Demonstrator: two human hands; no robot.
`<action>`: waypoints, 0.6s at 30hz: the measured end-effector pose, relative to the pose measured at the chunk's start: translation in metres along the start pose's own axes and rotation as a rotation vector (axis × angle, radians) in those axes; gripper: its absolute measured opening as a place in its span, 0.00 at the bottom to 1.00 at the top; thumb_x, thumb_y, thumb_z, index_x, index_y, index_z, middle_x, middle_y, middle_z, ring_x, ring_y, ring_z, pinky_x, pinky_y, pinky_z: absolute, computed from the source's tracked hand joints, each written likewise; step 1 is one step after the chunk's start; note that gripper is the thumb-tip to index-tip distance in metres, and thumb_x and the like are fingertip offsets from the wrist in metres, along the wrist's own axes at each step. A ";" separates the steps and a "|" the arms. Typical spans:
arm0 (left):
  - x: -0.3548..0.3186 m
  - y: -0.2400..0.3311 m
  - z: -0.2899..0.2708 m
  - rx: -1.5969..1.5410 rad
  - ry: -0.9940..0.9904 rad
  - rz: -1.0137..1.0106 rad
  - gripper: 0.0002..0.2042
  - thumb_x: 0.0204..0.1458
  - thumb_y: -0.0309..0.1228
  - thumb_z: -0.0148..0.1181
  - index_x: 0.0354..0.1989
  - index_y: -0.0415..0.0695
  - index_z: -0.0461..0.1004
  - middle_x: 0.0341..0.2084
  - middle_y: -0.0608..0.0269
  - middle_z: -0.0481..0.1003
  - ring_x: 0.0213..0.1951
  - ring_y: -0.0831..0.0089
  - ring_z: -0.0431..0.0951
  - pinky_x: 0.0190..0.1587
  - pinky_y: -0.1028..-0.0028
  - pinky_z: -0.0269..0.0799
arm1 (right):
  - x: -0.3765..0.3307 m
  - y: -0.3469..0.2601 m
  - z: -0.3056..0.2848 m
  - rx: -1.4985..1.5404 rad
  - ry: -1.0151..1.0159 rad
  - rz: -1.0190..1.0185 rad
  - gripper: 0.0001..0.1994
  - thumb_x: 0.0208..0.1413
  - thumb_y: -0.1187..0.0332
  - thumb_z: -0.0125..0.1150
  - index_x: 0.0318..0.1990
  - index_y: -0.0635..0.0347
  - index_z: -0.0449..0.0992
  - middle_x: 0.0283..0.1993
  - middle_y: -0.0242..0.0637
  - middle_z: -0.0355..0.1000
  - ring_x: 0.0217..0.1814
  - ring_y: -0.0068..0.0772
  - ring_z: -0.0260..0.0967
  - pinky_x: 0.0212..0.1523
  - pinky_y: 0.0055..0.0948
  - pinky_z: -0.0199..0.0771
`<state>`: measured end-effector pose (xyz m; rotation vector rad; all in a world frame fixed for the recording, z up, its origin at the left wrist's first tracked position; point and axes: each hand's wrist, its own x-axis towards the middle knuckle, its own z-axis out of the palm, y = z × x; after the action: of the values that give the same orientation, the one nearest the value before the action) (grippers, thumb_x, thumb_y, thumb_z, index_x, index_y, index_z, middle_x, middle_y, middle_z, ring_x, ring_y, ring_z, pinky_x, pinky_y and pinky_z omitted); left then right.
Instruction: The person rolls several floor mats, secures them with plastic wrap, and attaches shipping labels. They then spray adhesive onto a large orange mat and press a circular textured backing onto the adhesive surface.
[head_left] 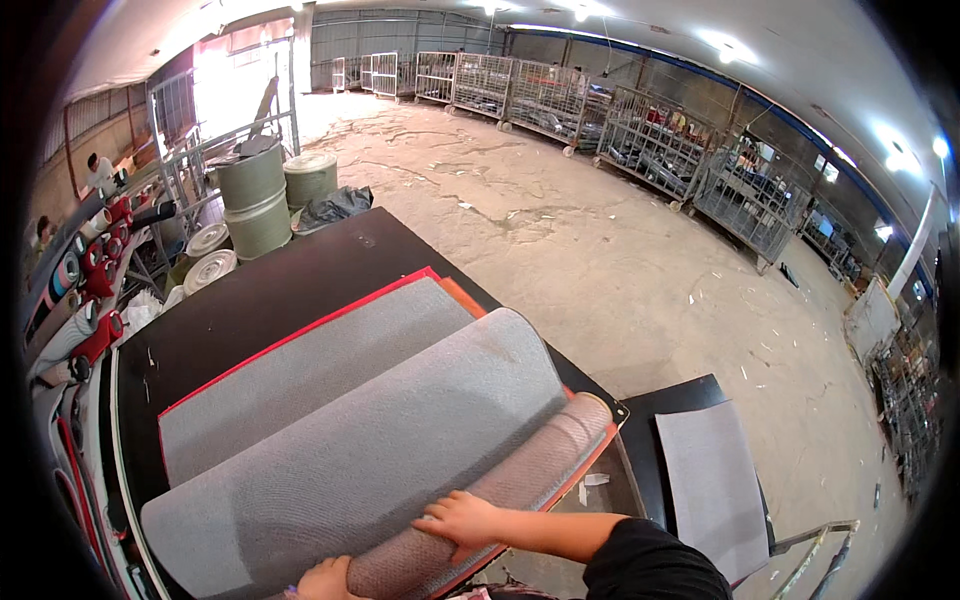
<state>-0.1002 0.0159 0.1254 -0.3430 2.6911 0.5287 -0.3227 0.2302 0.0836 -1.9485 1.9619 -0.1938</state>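
Grey sheet [350, 430], apparently part-rolled: roll [530, 450] along the worktop's [300, 262] near edge, remainder bulging loose. Right hand [462, 522] draped over roll; left hand [325, 578] on it too, cut by frame. Grip firmness: can't tell. Uneven push could skew roll; slack could crease; roll's right end, near corner, might slip off.

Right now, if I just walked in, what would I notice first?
Probably the big grey sheet on the black table, with a brownish-grey roll along its near side under the left hand and right hand. Next might come the tall greenish drum beyond the table's left side, and the metal cages lined up at upper right.
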 end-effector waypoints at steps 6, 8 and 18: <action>0.017 0.031 0.033 0.267 0.373 -0.089 0.35 0.36 0.49 0.63 0.52 0.41 0.63 0.46 0.53 0.67 0.48 0.57 0.67 0.51 0.58 0.58 | 0.045 0.035 -0.011 0.136 -0.162 0.127 0.46 0.27 0.43 0.68 0.57 0.56 0.61 0.46 0.45 0.69 0.51 0.46 0.65 0.49 0.38 0.63; 0.043 -0.009 0.027 0.209 0.464 0.084 0.36 0.23 0.52 0.68 0.41 0.40 0.69 0.31 0.54 0.73 0.34 0.58 0.73 0.37 0.64 0.69 | 0.046 0.019 -0.015 0.003 0.003 0.111 0.46 0.28 0.42 0.68 0.56 0.57 0.61 0.48 0.44 0.68 0.51 0.45 0.65 0.50 0.39 0.63; 0.091 -0.021 0.034 0.060 0.741 0.027 0.19 0.40 0.44 0.60 0.33 0.41 0.72 0.29 0.54 0.74 0.34 0.58 0.74 0.39 0.62 0.67 | 0.110 0.041 -0.037 0.056 -0.150 0.238 0.44 0.28 0.43 0.69 0.56 0.54 0.63 0.46 0.41 0.70 0.49 0.43 0.67 0.46 0.40 0.68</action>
<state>-0.1652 -0.0038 0.0531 -0.5771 3.4156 0.3726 -0.3718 0.1168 0.0860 -1.6274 2.0437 -0.0371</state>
